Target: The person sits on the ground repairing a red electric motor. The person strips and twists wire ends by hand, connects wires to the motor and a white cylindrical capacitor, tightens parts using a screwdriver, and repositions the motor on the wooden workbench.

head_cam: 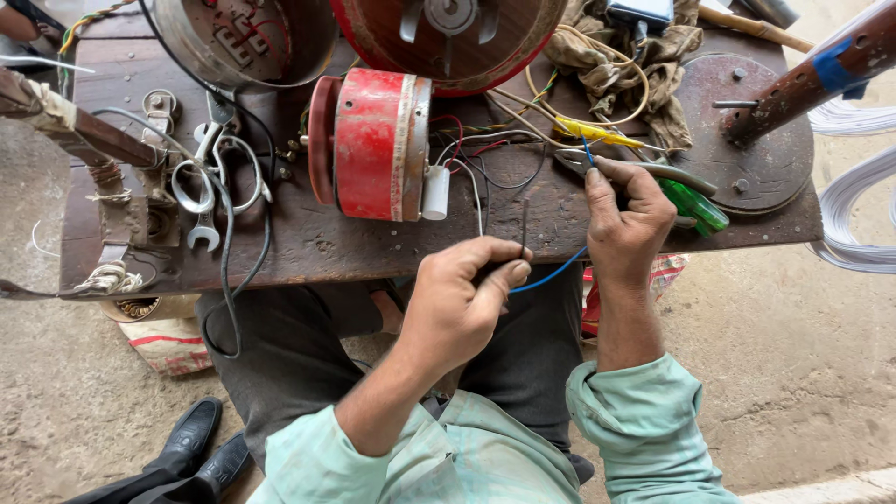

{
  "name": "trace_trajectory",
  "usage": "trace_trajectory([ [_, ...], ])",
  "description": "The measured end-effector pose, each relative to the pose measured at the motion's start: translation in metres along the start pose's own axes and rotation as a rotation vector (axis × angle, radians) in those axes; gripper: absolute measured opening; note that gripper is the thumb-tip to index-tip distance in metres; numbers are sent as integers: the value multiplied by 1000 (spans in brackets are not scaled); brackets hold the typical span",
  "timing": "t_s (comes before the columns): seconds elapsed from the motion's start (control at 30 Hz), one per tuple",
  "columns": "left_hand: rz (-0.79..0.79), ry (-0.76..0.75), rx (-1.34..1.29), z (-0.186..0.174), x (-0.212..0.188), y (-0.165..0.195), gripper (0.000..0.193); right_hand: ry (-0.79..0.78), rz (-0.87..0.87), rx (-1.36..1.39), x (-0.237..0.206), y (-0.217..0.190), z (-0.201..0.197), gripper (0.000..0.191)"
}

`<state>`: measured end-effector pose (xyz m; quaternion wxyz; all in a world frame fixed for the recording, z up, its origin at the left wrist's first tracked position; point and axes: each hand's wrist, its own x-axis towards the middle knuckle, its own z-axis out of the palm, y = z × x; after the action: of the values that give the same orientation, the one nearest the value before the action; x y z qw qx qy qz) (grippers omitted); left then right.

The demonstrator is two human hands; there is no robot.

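My left hand (459, 303) pinches a thin dark wire (524, 227) that stands up between thumb and forefinger at the near edge of the wooden bench (373, 245). My right hand (627, 217) grips a cutting tool (653, 173) with green handles and holds a blue wire (551, 273) that runs from under it toward my left hand. A red motor housing (373, 145) lies on its side just behind my left hand, with a white capacitor (436, 192) and several loose wires at its end.
Spanners and a metal ring (201, 191) lie at the bench's left. A black cable (227, 271) hangs over the front edge. A rag (644, 56), a round rusty plate (756, 140) and white wire coils (854, 196) are at the right. Someone's black shoes (191, 439) stand lower left.
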<state>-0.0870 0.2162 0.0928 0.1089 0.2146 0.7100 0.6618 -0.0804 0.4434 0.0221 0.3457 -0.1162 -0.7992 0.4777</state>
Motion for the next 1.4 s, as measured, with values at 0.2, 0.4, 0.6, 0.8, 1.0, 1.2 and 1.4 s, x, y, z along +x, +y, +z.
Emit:
trace_trajectory([
  [0.2, 302, 51, 461, 5, 24, 27, 12, 31, 56, 164, -2, 3, -2, 15],
  [0.4, -171, -53, -418, 37, 51, 14, 15, 144, 35, 209, -3, 9, -4, 13],
  [0.6, -386, 61, -965, 89, 58, -28, 22, 192, 184, 452, 3, 11, -12, 9],
  [0.8, -407, 162, -1153, 126, 66, -63, 21, 147, 35, 196, 3, 13, -9, 8],
  [1.0, -507, 228, -1216, 125, 80, -90, 19, -7, 41, 63, 7, 11, -11, 14],
  [1.2, -546, 228, -1246, 120, 82, -90, 21, -33, 79, 9, 7, 3, -6, 14],
  [1.4, -555, 283, -1283, 121, 82, -90, 20, -92, -4, -70, 12, 3, -3, 13],
])
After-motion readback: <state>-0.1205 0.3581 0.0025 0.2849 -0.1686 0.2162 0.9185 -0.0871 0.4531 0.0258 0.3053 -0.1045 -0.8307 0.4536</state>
